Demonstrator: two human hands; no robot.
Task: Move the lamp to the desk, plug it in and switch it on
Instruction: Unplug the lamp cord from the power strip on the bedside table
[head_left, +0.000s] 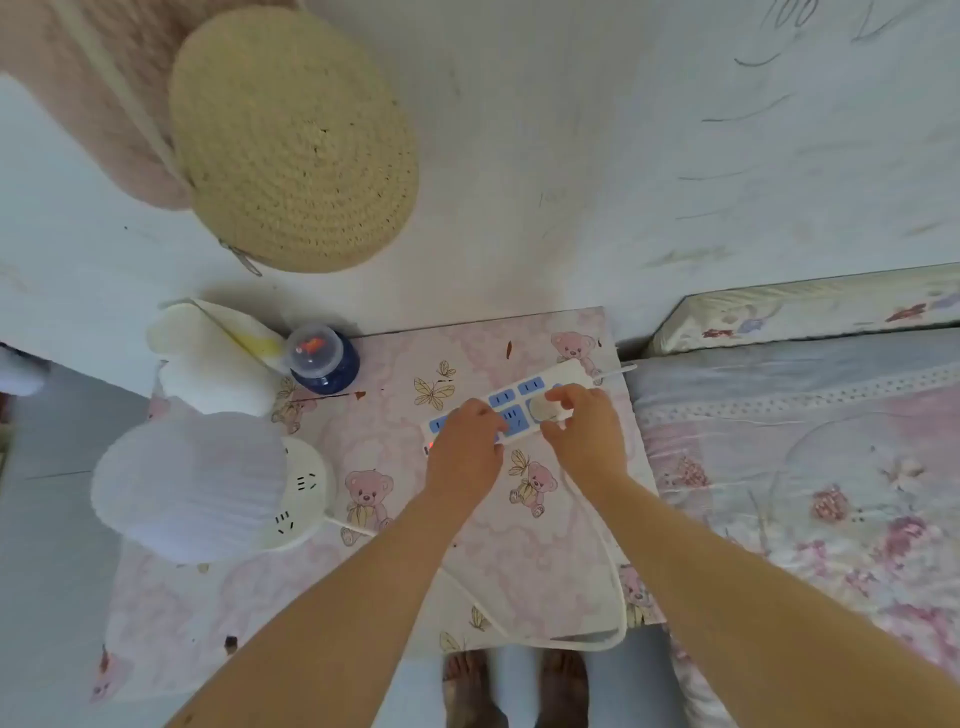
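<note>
A white lamp (189, 486) with a pleated shade stands on a round white base at the left of the desk (395, 519), which has a pink bear-print cover. Its white cord (597, 561) loops across the desk front. A white power strip (524, 397) with blue sockets lies at the desk's far right, a small red light at its near end. My left hand (465, 447) presses down on the strip's near end. My right hand (582, 421) pinches the white plug (540, 408), which sits on a socket of the strip.
A blue jar (324, 358) with a clear lid and a white cloth bundle (208, 358) sit at the desk's far left. A round straw bag (293, 140) hangs on the wall above. A bed (805, 467) with floral covers adjoins the desk's right side.
</note>
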